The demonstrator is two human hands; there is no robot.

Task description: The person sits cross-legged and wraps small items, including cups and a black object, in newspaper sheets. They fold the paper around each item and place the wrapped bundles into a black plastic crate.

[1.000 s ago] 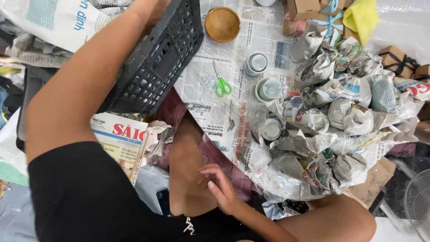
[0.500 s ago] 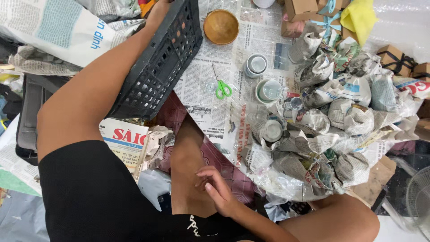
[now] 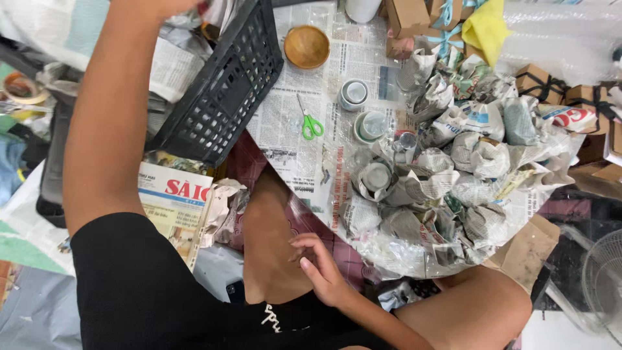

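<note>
The scene is laid out on the floor, where a sheet of newspaper is spread as the working surface, and every place below is given from that sheet. At its left edge a black plastic crate is seen tilted, its long side running from the sheet's upper left corner down toward the person's knee; the left arm is stretched up along the crate's outer side, and the left hand is cut off by the top of the frame, so whether its fingers are spread or closed cannot be told. The crate is nearest to that hand. Over the sheet's right half a heap of paper-wrapped bundles is piled. At the sheet's top a wooden bowl is set, and below it, toward the middle, two small ceramic cups and green-handled scissors are laid. Below the sheet's lower edge the right hand is rested against the bare leg, its fingers loosely curled and slightly apart, with nothing held; it lies well apart from the crate.
</note>
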